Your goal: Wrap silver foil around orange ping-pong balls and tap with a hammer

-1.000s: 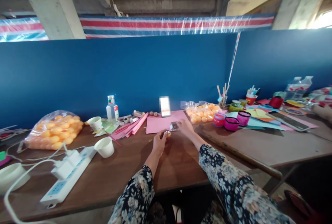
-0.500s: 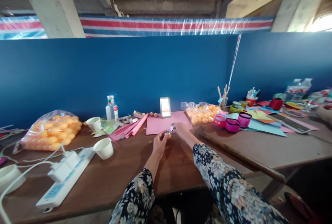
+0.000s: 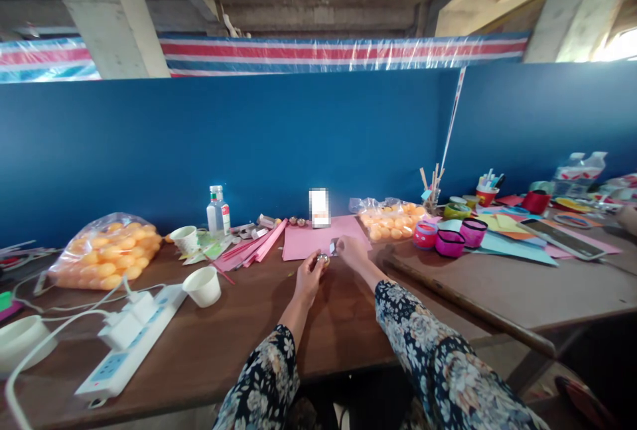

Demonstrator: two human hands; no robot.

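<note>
My left hand [image 3: 309, 277] is closed around a small shiny metallic ball [image 3: 323, 260], which shows between thumb and fingers above the brown table. Just to its right, my right hand [image 3: 351, 252] pinches a small pale, silvery flat piece [image 3: 333, 247], too small to identify. The piece is held near the ball, with a slight gap between them. Beyond both hands lies a pink paper sheet [image 3: 303, 244]; a white upright card-like object [image 3: 319, 210], partly blurred, stands at its back. Two or so similar shiny balls [image 3: 297, 221] rest behind the paper.
On the left are a bag of orange balls [image 3: 112, 251], a white power strip [image 3: 132, 344], paper cups [image 3: 202, 286] and small bottles [image 3: 217, 212]. Another ball bag [image 3: 391, 219], pink cuffs [image 3: 450, 243], coloured paper and a phone [image 3: 562, 239] lie right. A wooden pole [image 3: 468, 302] crosses the right side.
My right hand has drawn slightly right, so the pale piece is now farther from the ball. My left hand still holds the ball, now more visible. The whole view has shifted slightly.
</note>
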